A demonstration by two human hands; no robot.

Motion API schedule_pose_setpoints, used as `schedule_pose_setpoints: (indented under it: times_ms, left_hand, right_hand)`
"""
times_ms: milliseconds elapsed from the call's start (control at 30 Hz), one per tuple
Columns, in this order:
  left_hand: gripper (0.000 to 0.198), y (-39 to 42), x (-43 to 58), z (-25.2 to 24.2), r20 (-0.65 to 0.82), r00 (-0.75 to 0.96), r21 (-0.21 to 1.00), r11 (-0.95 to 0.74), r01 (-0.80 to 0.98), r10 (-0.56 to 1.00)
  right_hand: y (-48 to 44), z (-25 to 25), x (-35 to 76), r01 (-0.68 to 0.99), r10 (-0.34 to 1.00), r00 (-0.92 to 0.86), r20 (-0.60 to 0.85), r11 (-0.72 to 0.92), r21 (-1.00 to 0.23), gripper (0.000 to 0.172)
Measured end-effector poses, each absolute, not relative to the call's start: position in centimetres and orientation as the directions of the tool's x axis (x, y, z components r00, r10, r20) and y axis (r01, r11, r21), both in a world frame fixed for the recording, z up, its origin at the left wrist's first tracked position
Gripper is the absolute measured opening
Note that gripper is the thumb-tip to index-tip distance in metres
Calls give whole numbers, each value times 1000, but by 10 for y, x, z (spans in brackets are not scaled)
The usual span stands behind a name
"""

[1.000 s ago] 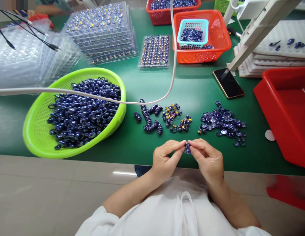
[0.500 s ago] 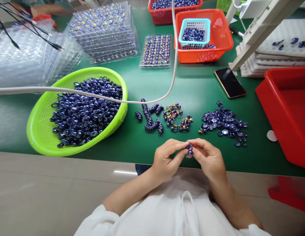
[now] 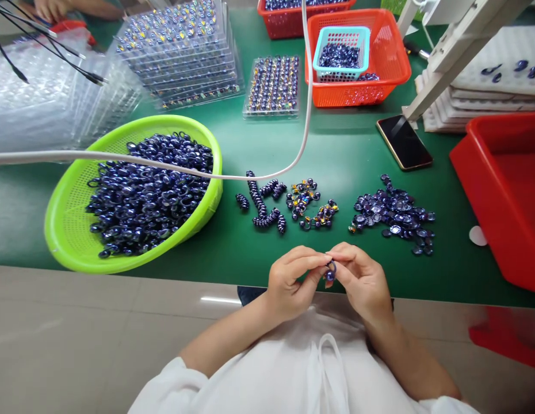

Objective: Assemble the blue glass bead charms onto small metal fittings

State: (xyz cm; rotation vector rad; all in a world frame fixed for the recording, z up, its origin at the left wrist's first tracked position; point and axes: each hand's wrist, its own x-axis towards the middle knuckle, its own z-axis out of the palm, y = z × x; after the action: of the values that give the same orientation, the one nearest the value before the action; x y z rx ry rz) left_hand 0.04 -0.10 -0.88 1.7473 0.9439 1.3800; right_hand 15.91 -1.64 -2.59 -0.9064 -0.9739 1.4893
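Note:
A dark blue, shiny ring-shaped piece with a ball (image 3: 330,275) is pinched between the fingertips of both my hands, just over the table's front edge. My left hand (image 3: 293,279) grips it from the left, thumb and forefinger closed. From the other side my right hand (image 3: 362,276) pinches the same piece. Fingertips hide part of it. Just beyond my hands lie a small pile of pieces with yellow-orange parts (image 3: 323,215) and rows of dark blue rings (image 3: 263,219). To the right is a heap of flat, dark, glossy pieces (image 3: 394,210).
A green basket (image 3: 60,230) full of dark blue rings stands left. Behind are stacked clear trays (image 3: 185,75), a single filled tray (image 3: 272,86) and an orange basket (image 3: 354,95). A phone (image 3: 404,142) and red bin (image 3: 487,195) are right. A white cable (image 3: 308,86) hangs across.
Both hands still hold the ring piece at nearly the same place. The ball has turned slightly downward and left, and the fingertips have drawn closer around it.

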Motion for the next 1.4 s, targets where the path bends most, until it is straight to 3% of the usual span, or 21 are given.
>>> schedule_pose_setpoints:
  times_ms: [300, 400, 467, 567, 700, 767, 833, 900, 1000, 1100, 1200, 1333, 1400]
  left_hand:
    - [24, 2, -3, -14, 425, 202, 877, -457, 149, 882]
    - [23, 5, -5, -6, 379, 269, 884, -432, 178, 885]
    - [23, 6, -6, -1, 359, 284, 877, -426, 224, 889]
    - [30, 5, -4, 2, 352, 262, 857, -422, 297, 899]
    - [13, 2, 1, -1, 251, 197, 917, -298, 264, 948]
    - [10, 3, 1, -2, 50, 160, 987, -74, 146, 986]
    - [14, 6, 1, -2, -205, 197, 975, 217, -41, 959]
    - [20, 10, -1, -1, -387, 302, 862, 458, -215, 871]
    - [25, 15, -2, 0, -497, 448, 666, 658, -351, 743]
    - [25, 16, -1, -1, -532, 513, 560, 734, -383, 674]
    - [26, 13, -2, -3, -525, 533, 560, 741, -372, 664]
    - [32, 8, -6, -5, -456, 465, 726, 620, -298, 758]
    - [48, 7, -8, -4, -379, 432, 822, 512, -247, 818]
  right_hand:
    - [-11, -25, 161, -234, 995, -73, -69, -85, -969, 9]
    - [-9, -21, 168, -79, 997, -70, -11, -16, -997, 9]
    - [-8, -17, 173, 110, 997, -57, 48, 54, -992, 9]
    - [-7, -13, 177, 392, 981, -64, 186, 196, -899, 10]
    - [-6, -14, 177, 555, 893, -160, 420, 433, -710, 21]
    - [-7, -16, 176, 588, 851, -173, 496, 494, -641, 27]
    - [-7, -16, 175, 592, 833, -165, 528, 512, -622, 31]
    - [-8, -15, 174, 568, 842, -160, 516, 506, -649, 31]
    - [-7, -11, 175, 501, 860, -197, 471, 501, -706, 27]
    - [-5, -10, 177, 448, 851, -274, 447, 524, -724, 26]
    - [-4, -13, 181, 453, 821, -334, 463, 570, -686, 25]
    - [-4, -16, 185, 526, 782, -393, 483, 622, -580, 20]
    - [-4, -18, 185, 545, 768, -421, 483, 640, -542, 16]
